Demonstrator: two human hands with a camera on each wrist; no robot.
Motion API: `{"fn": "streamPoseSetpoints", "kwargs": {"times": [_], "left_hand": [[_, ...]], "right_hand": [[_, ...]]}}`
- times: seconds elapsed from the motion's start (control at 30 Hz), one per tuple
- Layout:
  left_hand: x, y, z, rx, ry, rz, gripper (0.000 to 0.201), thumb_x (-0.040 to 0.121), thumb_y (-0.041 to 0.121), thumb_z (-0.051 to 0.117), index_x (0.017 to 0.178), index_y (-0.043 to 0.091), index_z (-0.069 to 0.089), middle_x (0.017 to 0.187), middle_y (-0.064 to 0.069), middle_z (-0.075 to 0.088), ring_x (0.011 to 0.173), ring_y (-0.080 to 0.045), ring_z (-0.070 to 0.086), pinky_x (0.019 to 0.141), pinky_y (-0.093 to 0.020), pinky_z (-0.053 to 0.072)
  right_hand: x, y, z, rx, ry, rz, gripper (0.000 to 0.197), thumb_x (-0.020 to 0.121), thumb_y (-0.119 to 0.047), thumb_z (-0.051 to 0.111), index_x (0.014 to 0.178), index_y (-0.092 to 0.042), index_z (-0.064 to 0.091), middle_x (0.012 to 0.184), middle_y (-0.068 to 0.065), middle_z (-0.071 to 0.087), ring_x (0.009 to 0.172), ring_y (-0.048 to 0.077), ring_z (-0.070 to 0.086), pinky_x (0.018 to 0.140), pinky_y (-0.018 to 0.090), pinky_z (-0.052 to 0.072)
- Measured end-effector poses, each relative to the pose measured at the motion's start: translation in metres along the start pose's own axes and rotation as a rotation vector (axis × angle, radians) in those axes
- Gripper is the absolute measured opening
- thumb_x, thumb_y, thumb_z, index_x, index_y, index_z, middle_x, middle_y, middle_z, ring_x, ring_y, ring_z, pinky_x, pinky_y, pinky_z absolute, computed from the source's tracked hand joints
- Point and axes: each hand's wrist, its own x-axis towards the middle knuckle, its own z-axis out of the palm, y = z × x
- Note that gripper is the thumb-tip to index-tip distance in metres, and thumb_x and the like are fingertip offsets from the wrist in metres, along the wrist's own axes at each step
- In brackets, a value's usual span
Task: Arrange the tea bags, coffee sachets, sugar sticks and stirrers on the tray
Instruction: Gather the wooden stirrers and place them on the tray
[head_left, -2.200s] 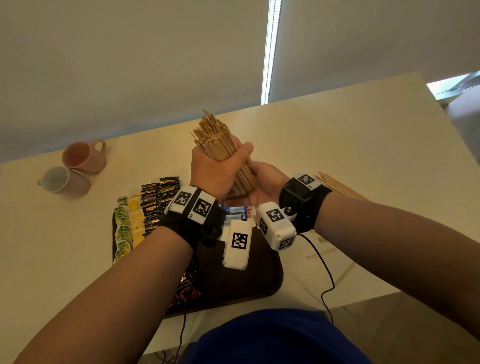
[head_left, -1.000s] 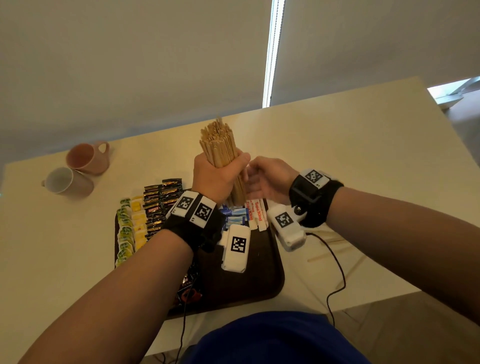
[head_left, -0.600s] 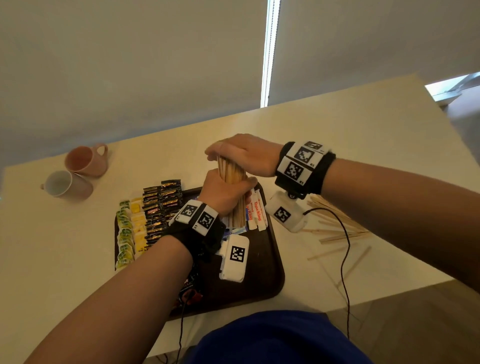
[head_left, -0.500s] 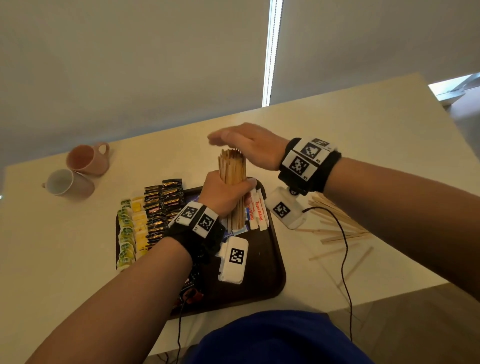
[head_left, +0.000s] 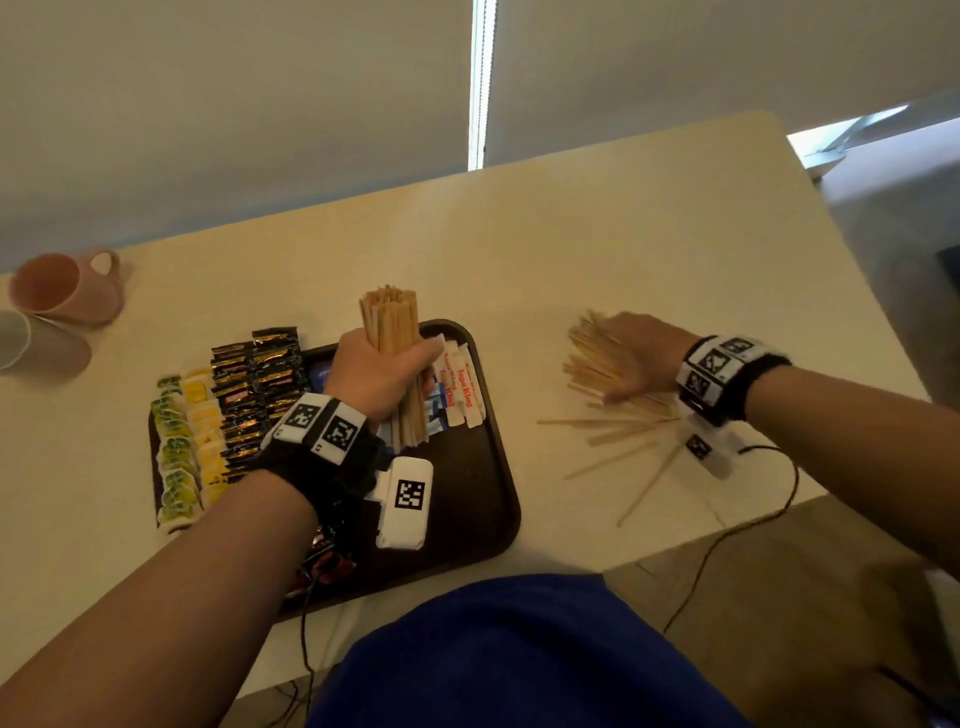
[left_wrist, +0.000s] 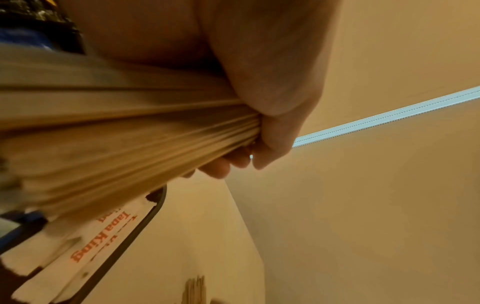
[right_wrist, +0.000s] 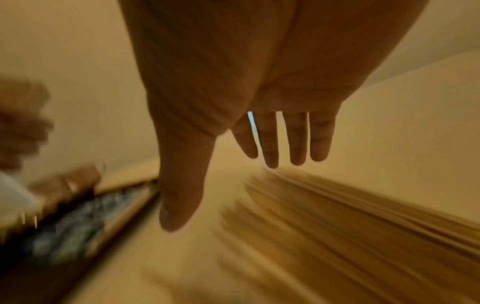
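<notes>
One tray (head_left: 483, 519) sits on the counter (head_left: 623, 244). Two mugs stand at the far left: one pink mug (head_left: 67, 288) and one pale mug (head_left: 36, 345). Wooden stirrers come in two lots, too many to count: one upright bundle (head_left: 392, 332) and one loose pile (head_left: 608, 384). About four white sugar sticks (head_left: 462, 387) show. Tea bags (head_left: 179, 452) and coffee sachets (head_left: 257, 384) overlap in rows, so their numbers cannot be told.

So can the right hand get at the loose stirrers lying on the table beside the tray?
Probably yes. The right hand is open, fingers spread, right over the loose stirrers on the table, with nothing between them. The left hand grips its own bundle over the tray.
</notes>
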Motion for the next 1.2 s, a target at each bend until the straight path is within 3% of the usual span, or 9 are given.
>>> {"fn": "streamPoseSetpoints", "kwargs": {"times": [0.1,0.2,0.3,0.4,0.5,0.63,0.77,0.97,1.2], "left_hand": [[-0.001,-0.004,0.01,-0.012,-0.02,-0.028,0.019,0.087,0.028,0.074,0.092,0.01,0.068,0.071,-0.004,0.072,0.067,-0.019,0.071,0.072,-0.039,0.061],[-0.004,-0.006,0.016,0.004,-0.032,-0.036,0.017,0.089,0.028,0.072,0.092,0.012,0.067,0.072,-0.003,0.072,0.066,-0.017,0.071,0.072,-0.037,0.061],[-0.006,-0.006,0.021,0.016,-0.051,-0.051,0.014,0.09,0.027,0.071,0.09,0.015,0.066,0.068,0.0,0.071,0.062,-0.012,0.07,0.063,-0.029,0.058],[-0.008,-0.003,0.021,0.014,-0.058,-0.056,0.012,0.091,0.025,0.07,0.089,0.014,0.066,0.064,0.002,0.071,0.059,-0.01,0.069,0.058,-0.023,0.055],[-0.008,-0.002,0.018,0.075,-0.044,-0.03,0.014,0.092,0.029,0.069,0.088,0.016,0.066,0.066,0.0,0.071,0.062,-0.011,0.069,0.06,-0.024,0.055],[-0.009,-0.004,0.017,0.116,-0.04,-0.015,0.016,0.092,0.03,0.067,0.09,0.014,0.065,0.071,-0.002,0.071,0.067,-0.014,0.07,0.07,-0.031,0.058],[-0.009,-0.008,0.02,0.098,-0.036,-0.027,0.017,0.092,0.03,0.069,0.091,0.013,0.066,0.07,-0.001,0.071,0.066,-0.014,0.07,0.074,-0.035,0.06],[-0.012,-0.007,0.031,0.103,-0.05,-0.027,0.016,0.092,0.031,0.068,0.09,0.014,0.066,0.072,-0.003,0.073,0.071,-0.016,0.072,0.078,-0.039,0.06],[-0.014,-0.002,0.04,0.099,-0.047,-0.032,0.015,0.092,0.026,0.068,0.084,0.014,0.064,0.064,0.0,0.069,0.063,-0.013,0.069,0.08,-0.041,0.06]], "right_hand": [[-0.018,0.035,0.052,-0.191,-0.072,0.05,0.148,0.052,-0.065,0.086,0.156,-0.012,-0.006,0.162,0.013,0.007,0.145,0.034,0.02,0.117,0.044,0.028],[-0.024,0.045,0.07,-0.249,-0.019,0.032,0.151,0.054,-0.071,0.081,0.155,-0.01,-0.012,0.163,0.012,-0.008,0.151,0.032,0.002,0.123,0.04,0.012],[-0.021,0.044,0.068,-0.117,0.124,0.026,0.133,0.059,-0.073,0.078,0.155,-0.012,0.008,0.163,0.013,0.006,0.148,0.033,0.013,0.121,0.042,0.019],[-0.008,0.044,0.057,0.134,0.303,0.198,0.117,0.067,-0.072,0.073,0.152,-0.014,0.018,0.16,0.011,0.017,0.144,0.034,0.02,0.116,0.048,0.028],[0.003,0.043,0.05,0.195,0.281,0.297,0.096,0.079,-0.07,0.06,0.148,-0.011,0.027,0.153,0.011,0.028,0.137,0.035,0.031,0.11,0.049,0.036],[0.003,0.027,0.055,0.131,0.171,0.095,0.089,0.08,-0.064,0.064,0.148,-0.014,0.034,0.153,0.007,0.03,0.133,0.03,0.034,0.109,0.046,0.037],[-0.012,0.024,0.068,-0.01,0.167,-0.084,0.115,0.066,-0.061,0.08,0.153,-0.013,0.021,0.158,0.009,0.021,0.141,0.031,0.026,0.116,0.042,0.027],[-0.041,0.032,0.089,-0.484,-0.086,-0.202,0.154,0.058,-0.06,0.085,0.148,-0.021,-0.033,0.153,0.009,-0.04,0.146,0.033,-0.027,0.12,0.05,-0.009],[-0.03,0.014,0.089,-0.467,-0.027,-0.177,0.147,0.067,-0.063,0.078,0.147,-0.012,-0.034,0.156,0.014,-0.036,0.147,0.037,-0.023,0.122,0.05,-0.006]]}}
